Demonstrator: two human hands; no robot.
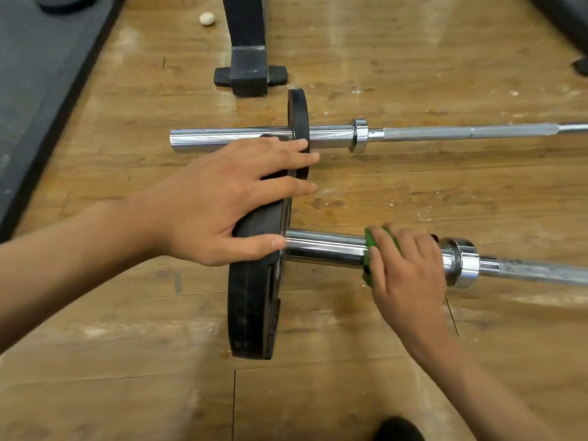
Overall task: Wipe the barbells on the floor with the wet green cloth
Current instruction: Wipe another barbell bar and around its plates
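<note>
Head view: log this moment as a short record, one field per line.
left hand: fingers spread, resting on the rim of the near plate
right hand: presses the green cloth round the sleeve of the near barbell, between plate and collar
near plate: black, upright on the near barbell
far barbell: lies beyond, roughly parallel, with its own black plate
floor: wood boards

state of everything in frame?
left hand: open, resting on near plate
right hand: grips green cloth round near barbell sleeve
green cloth: wrapped on sleeve
near plate: upright on near barbell
near barbell: on floor
far barbell: lying on floor
far plate: upright on far barbell
</note>
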